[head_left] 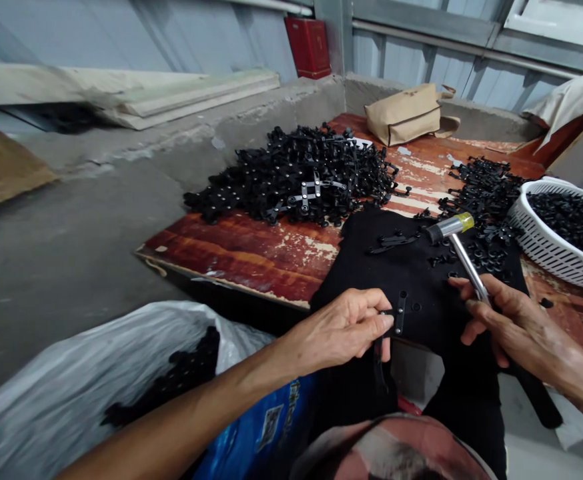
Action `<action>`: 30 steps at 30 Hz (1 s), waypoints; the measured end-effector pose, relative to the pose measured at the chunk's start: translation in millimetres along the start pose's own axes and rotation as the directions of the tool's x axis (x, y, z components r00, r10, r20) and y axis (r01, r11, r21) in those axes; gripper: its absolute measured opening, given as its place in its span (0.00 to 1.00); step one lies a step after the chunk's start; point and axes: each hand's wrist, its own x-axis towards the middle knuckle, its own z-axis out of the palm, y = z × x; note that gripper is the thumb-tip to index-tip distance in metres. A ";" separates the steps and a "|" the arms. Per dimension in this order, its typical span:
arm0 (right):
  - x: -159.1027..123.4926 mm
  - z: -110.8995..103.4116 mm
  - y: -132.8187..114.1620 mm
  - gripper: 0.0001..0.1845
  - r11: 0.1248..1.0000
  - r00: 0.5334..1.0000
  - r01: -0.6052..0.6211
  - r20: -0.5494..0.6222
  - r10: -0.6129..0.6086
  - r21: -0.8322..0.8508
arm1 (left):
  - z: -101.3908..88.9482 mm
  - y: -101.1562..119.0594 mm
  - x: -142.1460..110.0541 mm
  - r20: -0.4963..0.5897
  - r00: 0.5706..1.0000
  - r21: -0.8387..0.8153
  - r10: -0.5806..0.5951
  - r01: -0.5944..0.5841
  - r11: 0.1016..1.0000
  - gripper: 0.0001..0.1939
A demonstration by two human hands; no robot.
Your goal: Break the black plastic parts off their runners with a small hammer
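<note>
The left hand [354,327], low and just right of centre in the frame, has its thumb and forefinger pinching a black linked piece [400,312] whose silvery rivets face up. The piece's upright strip lies over the near edge of the black cloth [396,270], and a dark end dangles below the fingers. The right hand [509,317], at the lower right, has its fingers curled loosely round the handle of a hammer [466,262]; its head tilts toward the upper left, the yellow face turned right — whether it touches the cloth I cannot tell.

Above the piece lie a few loose strips [394,241], with small black parts scattered by the hammer. A heap of black linked parts [276,177] fills the middle of the bench [251,257], and a white basket [546,253] of small parts stands at the right edge.

The likeliest trouble, I judge, is a stray blow: the left fingertips sit right beside the rivets, so a poorly aimed hammer could catch the thumb. The loose right grip could let the handle twist and the head land slantwise. With part of the piece hanging past the edge, it might also tip or slide — and the soft cloth could shift beneath it.
</note>
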 end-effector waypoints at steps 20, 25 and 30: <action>-6.2 -7.0 8.0 0.11 0.999 0.999 -0.035 0.009 0.035 0.000 | 6.4 -2.8 4.7 0.042 0.999 -0.003 0.025 -0.025 1.000 0.12; -9.2 -7.6 2.9 0.18 0.997 0.999 -0.039 0.007 0.039 0.070 | 6.5 -0.3 6.7 0.053 0.998 -0.004 0.039 -0.038 0.999 0.12; -30.9 0.7 -11.5 0.25 0.978 0.999 -0.035 -0.022 0.040 0.205 | 13.9 10.9 15.3 0.128 0.990 0.025 0.067 -0.071 0.997 0.11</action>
